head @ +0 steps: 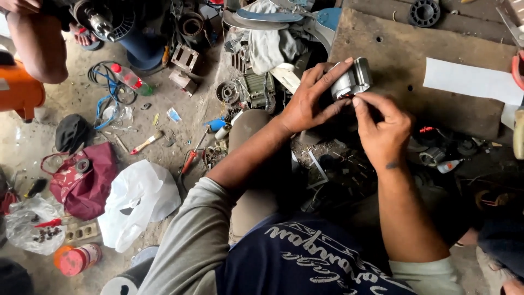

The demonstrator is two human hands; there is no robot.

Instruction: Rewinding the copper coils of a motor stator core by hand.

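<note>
L hand (305, 106) clamps the grey metal cylinder part (352, 79) — keep it steady over the workbench (393, 54); R hand (382, 128) fingertips pinched at its lower edge (whatever's pinched is hidden) — work gently.

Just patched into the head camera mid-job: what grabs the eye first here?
Both hands meet at centre right: the left hand grips a small grey metal cylinder while the right hand pinches at its lower edge, over a worn wooden bench. To the left, the dirt floor is strewn with tools, a white plastic bag and a maroon bag.
</note>
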